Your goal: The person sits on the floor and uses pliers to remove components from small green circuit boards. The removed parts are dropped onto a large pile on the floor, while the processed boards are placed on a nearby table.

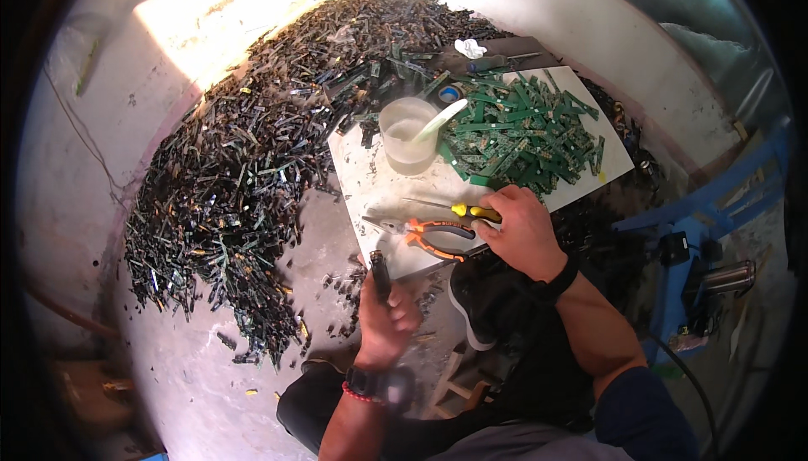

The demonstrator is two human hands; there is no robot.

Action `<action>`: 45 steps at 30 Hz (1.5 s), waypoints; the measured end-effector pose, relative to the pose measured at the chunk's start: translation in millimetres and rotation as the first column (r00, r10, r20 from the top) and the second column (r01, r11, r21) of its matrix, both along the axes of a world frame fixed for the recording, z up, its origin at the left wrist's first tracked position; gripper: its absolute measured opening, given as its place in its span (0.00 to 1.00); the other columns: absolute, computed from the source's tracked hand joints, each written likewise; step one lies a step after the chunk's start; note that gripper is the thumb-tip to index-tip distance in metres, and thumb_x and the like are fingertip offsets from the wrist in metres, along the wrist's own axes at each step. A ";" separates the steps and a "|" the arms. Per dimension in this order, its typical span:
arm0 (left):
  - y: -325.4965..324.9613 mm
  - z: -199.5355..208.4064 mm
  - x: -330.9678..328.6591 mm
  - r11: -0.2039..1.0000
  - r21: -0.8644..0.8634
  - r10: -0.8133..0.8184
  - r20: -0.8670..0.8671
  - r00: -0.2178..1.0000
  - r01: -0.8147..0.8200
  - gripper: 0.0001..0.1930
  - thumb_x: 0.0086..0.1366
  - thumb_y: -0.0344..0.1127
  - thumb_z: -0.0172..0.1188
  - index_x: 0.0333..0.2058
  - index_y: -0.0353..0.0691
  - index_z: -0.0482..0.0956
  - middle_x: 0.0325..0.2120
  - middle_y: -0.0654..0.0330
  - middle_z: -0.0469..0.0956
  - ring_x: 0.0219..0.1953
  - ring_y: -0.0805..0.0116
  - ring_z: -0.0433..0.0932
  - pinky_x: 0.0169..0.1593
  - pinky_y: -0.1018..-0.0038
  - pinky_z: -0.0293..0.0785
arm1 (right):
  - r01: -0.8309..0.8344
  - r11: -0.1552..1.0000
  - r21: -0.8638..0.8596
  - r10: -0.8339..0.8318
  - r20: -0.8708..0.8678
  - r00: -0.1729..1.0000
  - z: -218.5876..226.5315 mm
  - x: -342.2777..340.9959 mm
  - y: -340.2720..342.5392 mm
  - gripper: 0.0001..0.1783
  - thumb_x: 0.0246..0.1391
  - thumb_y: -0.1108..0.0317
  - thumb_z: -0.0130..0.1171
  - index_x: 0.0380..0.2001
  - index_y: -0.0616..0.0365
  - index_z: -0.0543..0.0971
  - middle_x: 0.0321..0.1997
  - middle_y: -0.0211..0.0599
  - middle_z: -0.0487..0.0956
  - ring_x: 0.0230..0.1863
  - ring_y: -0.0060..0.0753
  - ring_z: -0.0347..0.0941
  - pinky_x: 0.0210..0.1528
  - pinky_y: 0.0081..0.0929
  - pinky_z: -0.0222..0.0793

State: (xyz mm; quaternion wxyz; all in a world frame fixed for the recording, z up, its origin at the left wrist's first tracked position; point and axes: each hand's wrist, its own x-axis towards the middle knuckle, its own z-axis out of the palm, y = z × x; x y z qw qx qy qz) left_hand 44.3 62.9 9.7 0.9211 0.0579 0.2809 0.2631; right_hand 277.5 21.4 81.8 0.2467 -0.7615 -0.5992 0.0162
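Observation:
My right hand (525, 230) is closed round the yellow and black handle of a screwdriver (461, 209). Its thin shaft points left, over the white board (358, 179). Lower and to the left, my left hand (384, 325) grips a dark, narrow strip-shaped piece (380, 274) that stands up out of the fingers. Between the two hands, orange and grey pliers (439, 227) lie on the board, jaws to the left. A translucent plastic tub (407, 151) stands behind them, with a pale, flat-handled tool (443, 117) leaning in it.
Green circuit board strips (526, 128) are heaped on the board's right half, beside a blue tape roll (449, 93). A large pile of dark strips (244, 158) spreads across the floor. Another screwdriver (488, 63) and crumpled white tissue (470, 48) lie behind. A blue plastic stool (690, 225) is at right.

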 end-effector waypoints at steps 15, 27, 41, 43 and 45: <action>-0.4 7.0 1.9 1.000 -0.004 -0.006 -0.094 0.996 0.005 0.29 0.68 0.61 0.32 0.16 0.46 0.59 0.08 0.71 0.49 0.08 0.77 0.43 0.14 0.78 0.43 | -0.172 0.972 0.161 0.236 -0.693 0.681 44.2 -31.6 -5.9 0.10 0.53 0.78 0.54 0.40 0.62 0.72 0.29 0.34 0.74 0.31 0.14 0.66 0.34 0.17 0.64; -2.5 10.2 -2.8 0.998 0.028 -0.049 -0.196 0.979 0.056 0.28 0.66 0.64 0.35 0.19 0.47 0.60 0.10 0.72 0.48 0.10 0.78 0.44 0.15 0.80 0.43 | -0.186 0.965 0.185 0.261 -0.603 0.754 46.0 -62.9 1.1 0.04 0.45 0.77 0.61 0.25 0.64 0.75 0.19 0.31 0.76 0.22 0.11 0.67 0.24 0.15 0.62; -1.1 11.4 -2.8 0.997 0.019 -0.070 -0.254 0.965 0.078 0.27 0.66 0.63 0.35 0.20 0.47 0.61 0.11 0.72 0.51 0.11 0.79 0.46 0.15 0.81 0.43 | -0.243 0.948 0.208 0.316 -0.493 0.811 36.8 -73.4 6.3 0.05 0.44 0.79 0.62 0.25 0.65 0.74 0.20 0.32 0.77 0.24 0.12 0.70 0.25 0.16 0.66; -2.4 11.4 -1.3 0.997 0.024 -0.058 -0.256 0.965 0.067 0.28 0.66 0.65 0.36 0.19 0.47 0.61 0.10 0.73 0.49 0.10 0.79 0.44 0.14 0.81 0.43 | -0.266 0.938 0.224 0.341 -0.440 0.831 37.0 -75.3 6.4 0.06 0.44 0.79 0.63 0.25 0.64 0.74 0.21 0.34 0.78 0.24 0.15 0.72 0.26 0.17 0.67; -1.8 11.9 -0.9 0.998 0.017 -0.055 -0.266 0.962 0.061 0.28 0.65 0.65 0.36 0.19 0.47 0.61 0.10 0.73 0.49 0.10 0.80 0.44 0.14 0.81 0.43 | -0.313 0.912 0.267 0.398 -0.382 0.834 35.3 -77.5 7.8 0.07 0.43 0.79 0.63 0.24 0.64 0.74 0.22 0.37 0.78 0.24 0.19 0.74 0.27 0.19 0.68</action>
